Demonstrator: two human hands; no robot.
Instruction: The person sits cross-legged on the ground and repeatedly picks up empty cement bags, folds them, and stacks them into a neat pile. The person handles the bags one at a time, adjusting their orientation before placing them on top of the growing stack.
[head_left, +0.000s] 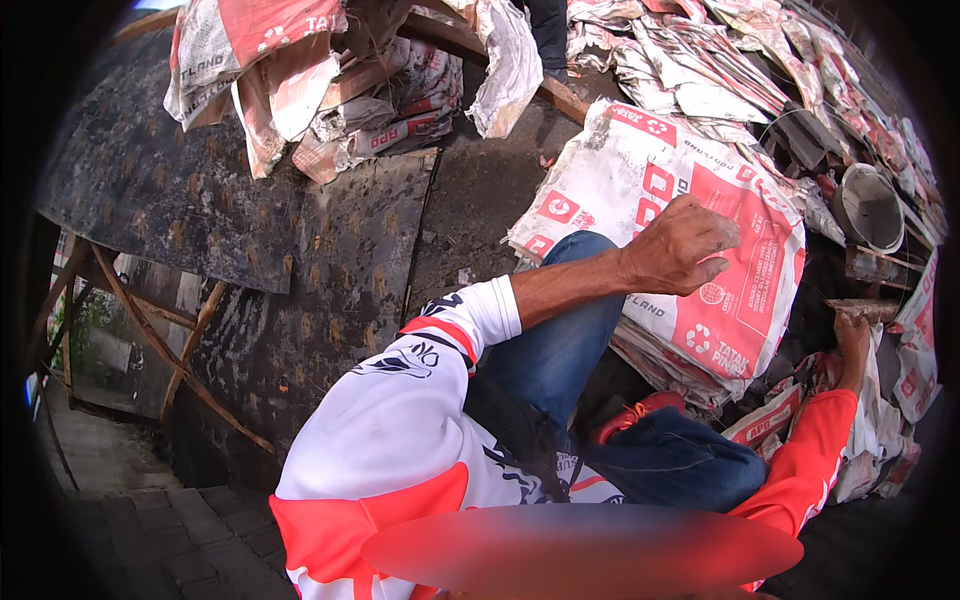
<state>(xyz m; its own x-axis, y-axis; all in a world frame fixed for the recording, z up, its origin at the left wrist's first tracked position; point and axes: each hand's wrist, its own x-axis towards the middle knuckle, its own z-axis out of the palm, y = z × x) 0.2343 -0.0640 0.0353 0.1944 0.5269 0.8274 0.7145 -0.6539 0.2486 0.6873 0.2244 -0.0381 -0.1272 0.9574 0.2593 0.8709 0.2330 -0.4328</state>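
A stack of flattened cement sacks [630, 190], white with red panels, lies in front of me at the right. Above its top sack is my left hand [685, 245], its fingers bent, the thumb apart from them and nothing between. My left forearm passes over my raised knee in blue jeans. Out to the right, my right hand [852, 350] is closed at the near edge of a short piece of wood [862, 309]. Part of its grip is hidden. Crumpled sacks [868, 455] lie below that hand, close to my red and white sleeve.
A grey bucket [868, 208] lies tilted at the right. Many loose sacks [690, 60] cover the far right. Another sack pile [400, 105] rests on wooden beams at far left. Dark sheets [330, 240] and crossed wooden poles [165, 340] stand at left. Someone's dark trouser leg [549, 35] shows at the top.
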